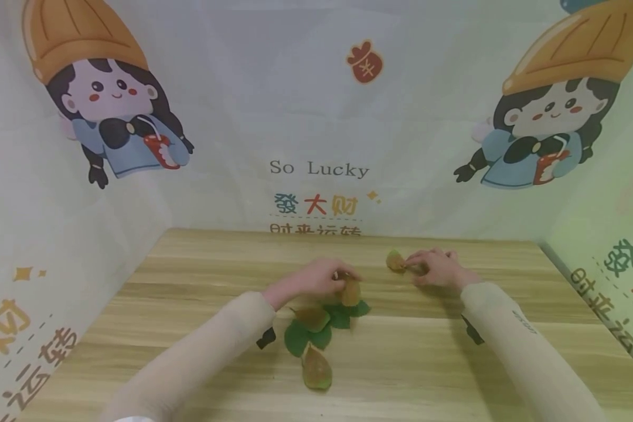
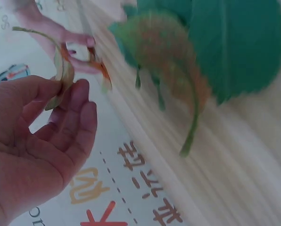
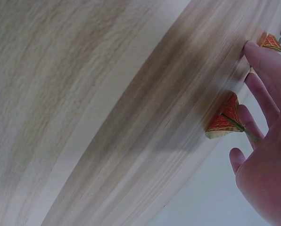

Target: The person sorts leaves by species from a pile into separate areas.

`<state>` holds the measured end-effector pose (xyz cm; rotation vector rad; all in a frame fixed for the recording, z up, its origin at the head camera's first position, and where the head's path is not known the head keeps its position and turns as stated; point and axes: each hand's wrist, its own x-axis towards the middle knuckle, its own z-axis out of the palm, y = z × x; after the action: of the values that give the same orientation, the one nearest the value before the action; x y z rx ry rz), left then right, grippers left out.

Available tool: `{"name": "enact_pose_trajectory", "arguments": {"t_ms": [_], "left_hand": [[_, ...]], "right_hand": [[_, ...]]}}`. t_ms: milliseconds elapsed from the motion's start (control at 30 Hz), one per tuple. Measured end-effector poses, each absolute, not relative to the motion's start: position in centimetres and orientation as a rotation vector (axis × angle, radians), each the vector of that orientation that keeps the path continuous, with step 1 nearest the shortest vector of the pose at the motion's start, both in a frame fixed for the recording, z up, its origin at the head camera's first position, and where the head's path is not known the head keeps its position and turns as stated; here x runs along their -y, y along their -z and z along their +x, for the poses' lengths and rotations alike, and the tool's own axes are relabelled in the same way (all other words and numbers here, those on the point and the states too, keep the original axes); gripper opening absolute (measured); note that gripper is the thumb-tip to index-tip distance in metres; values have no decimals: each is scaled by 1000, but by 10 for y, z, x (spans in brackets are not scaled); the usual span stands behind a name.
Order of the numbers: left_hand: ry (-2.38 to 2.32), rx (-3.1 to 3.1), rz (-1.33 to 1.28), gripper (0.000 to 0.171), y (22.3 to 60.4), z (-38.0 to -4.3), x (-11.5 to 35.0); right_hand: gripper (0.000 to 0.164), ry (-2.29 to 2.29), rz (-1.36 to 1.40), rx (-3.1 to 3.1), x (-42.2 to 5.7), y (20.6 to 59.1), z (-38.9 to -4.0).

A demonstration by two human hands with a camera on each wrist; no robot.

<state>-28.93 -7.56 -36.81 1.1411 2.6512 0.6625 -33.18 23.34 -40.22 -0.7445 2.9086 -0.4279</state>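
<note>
My left hand [image 1: 322, 276] pinches a curled orange-brown leaf [image 1: 351, 291] between thumb and fingers, above a cluster of leaves. In the left wrist view its stem points up and left over the left hand [image 2: 46, 136]. My right hand [image 1: 439, 269] is at the back right with fingers spread beside another orange-brown leaf [image 1: 395, 261]. That red-orange leaf [image 3: 225, 120] rests on the table in the right wrist view, its stem crossing in front of a finger; I cannot tell whether they touch. Under the left hand lie several green leaves [image 1: 296, 338] and a brown leaf [image 1: 312, 318].
One more brown leaf [image 1: 317, 369] lies nearer me, its stem towards the green ones. The wooden table [image 1: 206, 264] ends at a printed white cloth [image 1: 232, 117], which hangs behind it and along both sides.
</note>
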Motion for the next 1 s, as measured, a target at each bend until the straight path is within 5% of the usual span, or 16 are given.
{"name": "enact_pose_trajectory", "arguments": {"t_ms": [233,533,1000], "left_hand": [[-775,-2683,1156,39,370,-321,68],[-871,-2737,1145,11,378,-349,60],[-927,-2850,1064,33,404,-375,52]], "right_hand": [[49,421,-753,-2903,-233,403,-332],[47,443,-746,-2892,-234,406,-334],[48,437,-753,-2895,-234,403,-332]]}}
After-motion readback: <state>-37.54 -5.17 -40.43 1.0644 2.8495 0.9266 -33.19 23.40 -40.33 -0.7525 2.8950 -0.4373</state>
